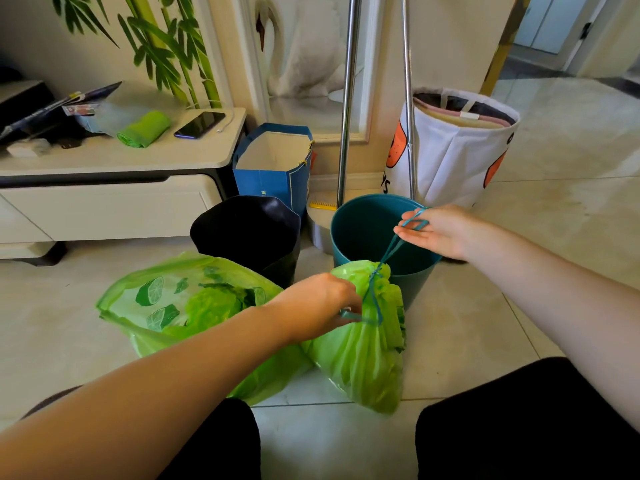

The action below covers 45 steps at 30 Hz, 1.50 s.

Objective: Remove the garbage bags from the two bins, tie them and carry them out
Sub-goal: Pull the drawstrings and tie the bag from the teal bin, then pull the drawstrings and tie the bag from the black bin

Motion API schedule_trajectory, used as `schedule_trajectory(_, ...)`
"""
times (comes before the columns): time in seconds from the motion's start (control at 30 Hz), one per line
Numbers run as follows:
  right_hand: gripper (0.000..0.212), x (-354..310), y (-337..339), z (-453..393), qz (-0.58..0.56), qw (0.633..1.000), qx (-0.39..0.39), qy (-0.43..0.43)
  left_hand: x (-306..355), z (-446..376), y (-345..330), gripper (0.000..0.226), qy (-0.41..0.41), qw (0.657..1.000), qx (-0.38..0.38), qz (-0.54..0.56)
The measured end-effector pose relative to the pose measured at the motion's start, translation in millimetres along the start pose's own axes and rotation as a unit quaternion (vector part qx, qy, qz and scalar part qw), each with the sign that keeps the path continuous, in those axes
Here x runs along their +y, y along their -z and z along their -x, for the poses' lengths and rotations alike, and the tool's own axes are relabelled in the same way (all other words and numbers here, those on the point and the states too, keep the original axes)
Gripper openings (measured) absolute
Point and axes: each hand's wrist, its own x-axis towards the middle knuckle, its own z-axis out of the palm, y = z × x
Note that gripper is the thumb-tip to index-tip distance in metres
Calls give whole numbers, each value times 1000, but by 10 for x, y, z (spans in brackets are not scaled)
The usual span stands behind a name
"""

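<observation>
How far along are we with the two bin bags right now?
Done: both bags are out; the teal plastic bin and black bin stand bagless. In hand: left hand and right hand pull the teal drawstring on the cinched green bag. Left: the open lime-print green bag, then carrying out.

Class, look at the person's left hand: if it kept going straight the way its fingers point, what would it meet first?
The left hand points right, already at the gathered neck of the tied green plastic garbage bag; it would likely press into that first, though depth is uncertain.
</observation>
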Motion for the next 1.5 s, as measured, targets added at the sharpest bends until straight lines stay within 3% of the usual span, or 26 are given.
schedule_trajectory(0.13, 16, 10, 14, -37, 75, 997, 22, 26, -17, 89, 37, 24, 92, 992, -68, 55)
schedule_trajectory(0.23, 42, 59, -20, -44, 244, 966, 45, 77, -110, 190, 105, 36, 133, 976, -138, 100)
schedule_trajectory(0.3, 54, 28, -108, 29, 423, 888, 82, 159, -193, 254, 190, 44, 142, 968, -166, 125)
schedule_trajectory(0.4, 46, -27, -259, 129, 637, 702, 144, 282, -331, 348, 312, 45, 158, 959, -155, 178)
schedule_trajectory(0.43, 39, -38, -324, 162, 673, 663, 161, 287, -377, 394, 347, 43, 165, 958, -141, 189)
schedule_trajectory(0.5, 34, -43, -465, 187, 713, 627, 177, 258, -470, 528, 387, 38, 188, 956, -107, 199)
schedule_trajectory(0.57, 34, -25, -611, 185, 723, 627, 168, 238, -556, 717, 412, 31, 222, 950, -64, 210)
schedule_trajectory(0.73, 24, 130, -992, 219, 630, 709, 42, 313, -789, 1220, 450, 22, 310, 927, 48, 205)
schedule_trajectory(0.9, 24, 366, -1391, 274, 606, 721, -75, 329, -1083, 1648, 401, 16, 417, 894, 87, 142)
schedule_trajectory(1.03, 19, 587, -1692, 221, 613, 700, -166, 327, -1268, 1863, 393, 19, 470, 872, 116, 72)
schedule_trajectory(1.17, 15, 852, -1906, 46, 657, 663, -200, 297, -1475, 2029, 395, 18, 498, 851, 163, 41)
schedule_trajectory(1.33, 45, 1110, -2064, -126, 743, 597, -207, 222, -1616, 2116, 457, 27, 519, 816, 253, 20)
schedule_trajectory(1.5, 44, 1220, -2076, -145, 760, 595, -170, 198, -1713, 2169, 413, 58, 602, 779, 160, 69)
